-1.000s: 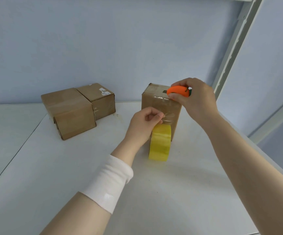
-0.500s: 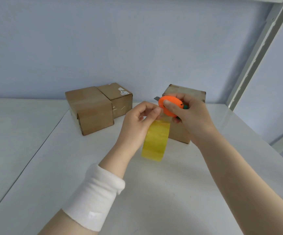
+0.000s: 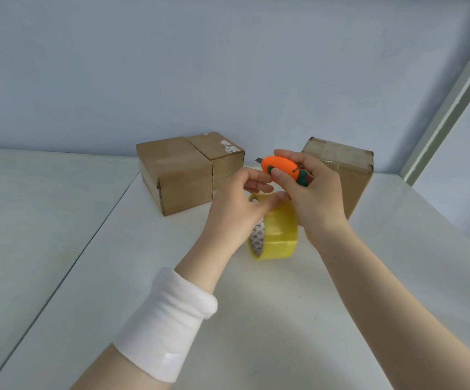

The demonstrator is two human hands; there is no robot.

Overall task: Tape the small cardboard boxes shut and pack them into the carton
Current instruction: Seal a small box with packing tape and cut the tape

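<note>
My left hand (image 3: 235,205) holds a yellowish roll of clear tape (image 3: 277,235) by its upper rim, just in front of the boxes. The roll stands on edge with its printed core facing left. Right beside it, my right hand (image 3: 316,201) grips an orange carrot-shaped cutter (image 3: 280,171) whose small blade sticks out to the left. Behind that hand stands a brown cardboard box (image 3: 346,170) with clear tape across its top. Two more closed cardboard boxes (image 3: 176,175) (image 3: 219,154) sit touching each other at the back left. No carton is in view.
Everything sits on a white table (image 3: 256,319) against a pale blue wall. A seam (image 3: 87,243) runs between this table and another white surface on the left. A white metal post (image 3: 450,108) rises at the right.
Both hands have drawn back from the right box toward me. The tape roll has come away from the box and turned, so its core now shows. The cutter is held higher, clear of the tape.
</note>
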